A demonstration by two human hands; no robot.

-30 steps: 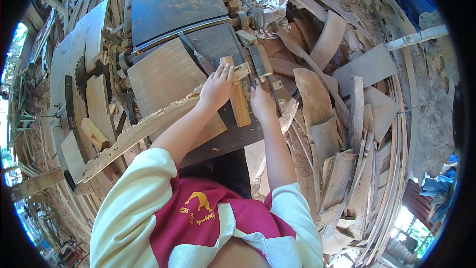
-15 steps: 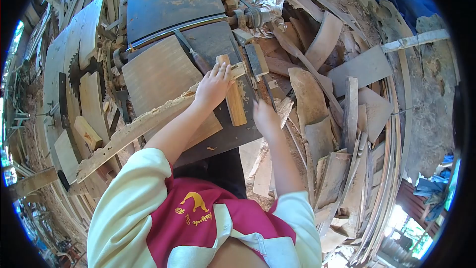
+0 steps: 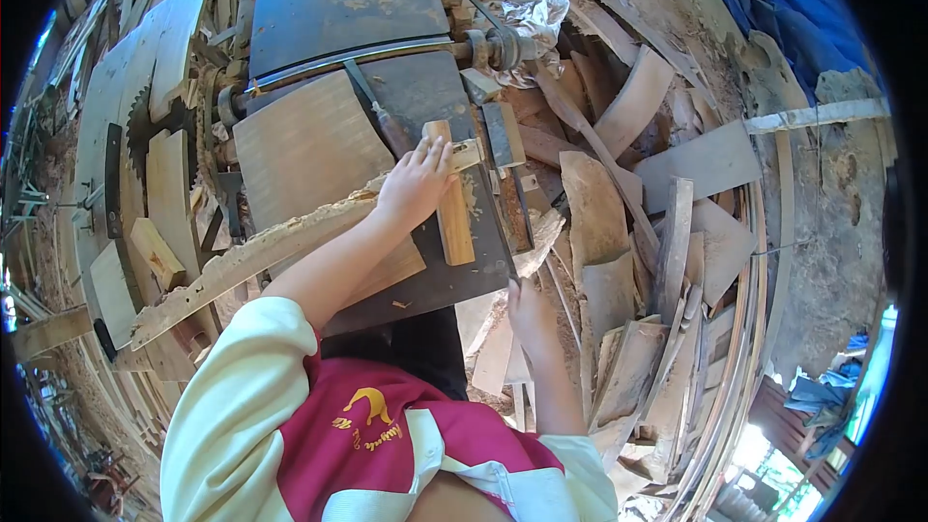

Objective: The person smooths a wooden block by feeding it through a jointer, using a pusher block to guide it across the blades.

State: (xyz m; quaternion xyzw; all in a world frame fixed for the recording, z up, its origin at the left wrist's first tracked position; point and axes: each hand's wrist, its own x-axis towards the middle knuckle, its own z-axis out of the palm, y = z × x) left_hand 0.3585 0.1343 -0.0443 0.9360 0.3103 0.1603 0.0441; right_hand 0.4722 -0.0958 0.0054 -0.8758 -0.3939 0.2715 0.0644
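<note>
My left hand [image 3: 416,179] presses down, fingers closed over a long rough-edged wood strip [image 3: 261,256] and a short wood block [image 3: 454,227] that crosses it. The strip's far end has a small slot. Low at the right edge of the dark machine bed [image 3: 387,307], my right hand [image 3: 530,314] is closed round a thin dark blade, like a saw blade, lying along that edge; its handle is hidden. A flat board [image 3: 309,135] rests under the strip. Beside the board lies a chisel [image 3: 391,130] with a wooden handle.
A toothed circular saw blade [image 3: 138,121] stands at the left near loose planks. Behind the bed runs a cutter shaft with a pulley [image 3: 503,48]. Offcuts [image 3: 633,101] lie heaped on the right, with long thin strips [image 3: 725,358] beyond them.
My right hand has drawn back toward my body along the bed's edge. My left hand stays on the strip and block. The view has shifted slightly.
</note>
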